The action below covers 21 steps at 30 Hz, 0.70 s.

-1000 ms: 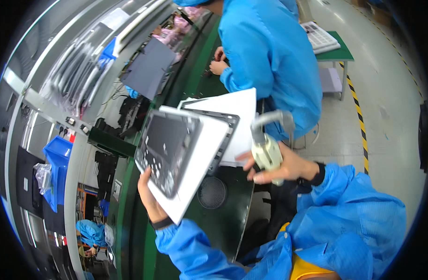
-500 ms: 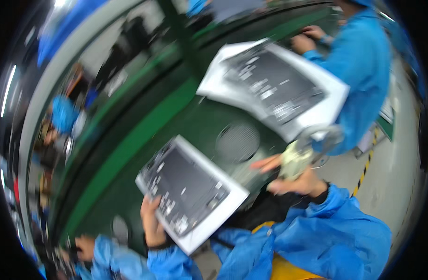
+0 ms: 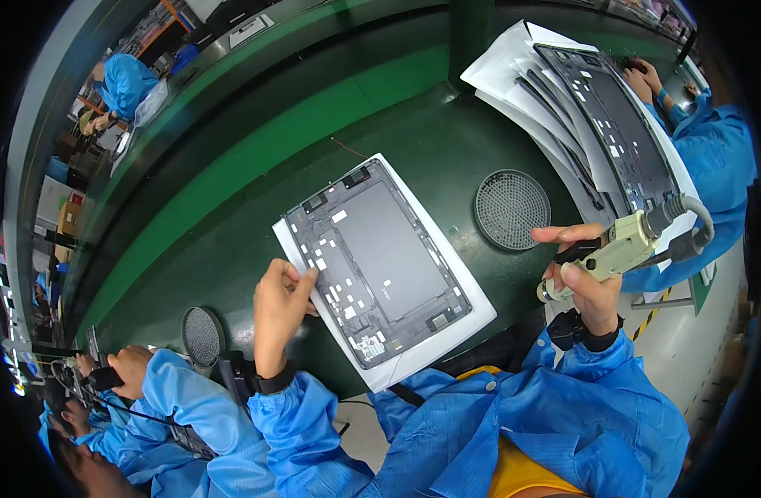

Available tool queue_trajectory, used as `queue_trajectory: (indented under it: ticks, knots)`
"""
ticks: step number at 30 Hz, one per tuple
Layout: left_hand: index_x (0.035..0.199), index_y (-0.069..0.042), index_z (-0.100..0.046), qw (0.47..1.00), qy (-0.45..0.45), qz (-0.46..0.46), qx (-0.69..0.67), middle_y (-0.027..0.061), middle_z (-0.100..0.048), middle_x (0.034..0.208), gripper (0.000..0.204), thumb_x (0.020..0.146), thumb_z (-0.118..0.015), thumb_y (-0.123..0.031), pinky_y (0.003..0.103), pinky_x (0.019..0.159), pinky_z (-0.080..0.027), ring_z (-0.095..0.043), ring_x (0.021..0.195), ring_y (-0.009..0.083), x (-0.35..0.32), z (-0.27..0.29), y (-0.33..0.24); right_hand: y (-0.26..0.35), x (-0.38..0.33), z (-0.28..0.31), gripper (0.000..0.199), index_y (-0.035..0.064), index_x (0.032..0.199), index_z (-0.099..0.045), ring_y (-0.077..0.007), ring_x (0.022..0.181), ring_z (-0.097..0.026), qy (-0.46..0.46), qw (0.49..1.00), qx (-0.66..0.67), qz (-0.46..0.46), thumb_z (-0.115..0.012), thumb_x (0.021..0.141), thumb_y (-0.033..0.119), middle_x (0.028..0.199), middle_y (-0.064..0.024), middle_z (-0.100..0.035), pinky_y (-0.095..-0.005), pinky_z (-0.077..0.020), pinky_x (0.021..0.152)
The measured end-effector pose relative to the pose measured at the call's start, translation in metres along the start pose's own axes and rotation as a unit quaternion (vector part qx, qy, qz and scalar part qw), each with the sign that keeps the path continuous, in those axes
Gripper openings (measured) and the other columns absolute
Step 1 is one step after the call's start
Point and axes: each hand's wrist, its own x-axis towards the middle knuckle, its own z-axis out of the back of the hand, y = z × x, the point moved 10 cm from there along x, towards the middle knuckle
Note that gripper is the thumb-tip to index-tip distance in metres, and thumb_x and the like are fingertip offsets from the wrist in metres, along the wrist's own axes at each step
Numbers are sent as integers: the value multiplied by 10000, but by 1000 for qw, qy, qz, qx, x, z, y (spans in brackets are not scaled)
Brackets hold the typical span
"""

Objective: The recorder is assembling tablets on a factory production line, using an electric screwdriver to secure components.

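A grey tablet housing (image 3: 380, 249), dotted with small white labels, lies on a white foam sheet (image 3: 477, 317) over the green bench in front of me. My left hand (image 3: 279, 303) is closed on its left edge, thumb on top, with some fingers hidden beneath. My right hand (image 3: 592, 286) is wrapped round a cream air gun (image 3: 619, 247) with a black lever. A grey hose (image 3: 701, 226) joins the gun's upper right end. The gun's round nozzle (image 3: 550, 290) is to the right of the housing, apart from it.
A stack of similar housings (image 3: 617, 133) between white sheets stands at the upper right, beside a co-worker's arm (image 3: 704, 149). Round grey mesh discs sit on the bench, one at centre right (image 3: 513, 210), one at lower left (image 3: 204, 336). Another co-worker's hand (image 3: 131, 371) shows at lower left.
The view has turned and steadied, so bench and stack appear shifted right. The air gun has tipped from roughly upright to slanting. My left hand remains at the housing's left edge.
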Motion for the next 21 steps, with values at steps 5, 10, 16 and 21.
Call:
queue_trajectory:
  ticks: [5, 10, 16, 21]
  knots:
    - [721, -25, -513, 916, -236, -144, 292, 117, -589, 689, 214, 777, -639, -188, 412, 571, -441, -576, 642, 349, 23, 38, -66, -4, 10, -15, 339, -19, 1062, -506, -198, 851, -608, 11, 997, -58, 50, -595, 736, 13, 1060, -249, -583, -252, -506, 685]
    - [862, -29, -609, 917, -181, -326, 140, 100, -582, 825, 147, 751, -651, -116, 366, 691, -431, -544, 795, 288, 66, 5, -76, -22, 11, -13, 342, -22, 1071, -493, -167, 776, -608, -14, 997, -66, 27, -590, 744, -1, 1041, -239, -592, -241, -494, 688]
    - [789, -30, -647, 942, -109, -271, 166, 94, -588, 746, 106, 726, -670, -112, 343, 640, -439, -560, 695, 239, 88, -9, -70, -45, 16, -15, 340, -27, 1052, -521, -138, 718, -602, -48, 999, -9, -16, -614, 725, -19, 919, -164, -605, -221, -489, 613]
    - [857, 25, -636, 965, -34, -236, 107, 64, -587, 706, 135, 779, -635, -85, 234, 575, -418, -531, 616, 121, 105, -3, -66, -46, 26, -26, 275, -39, 983, -574, -87, 581, -519, -13, 998, -49, -27, -638, 721, 13, 830, -99, -574, -211, -447, 515]
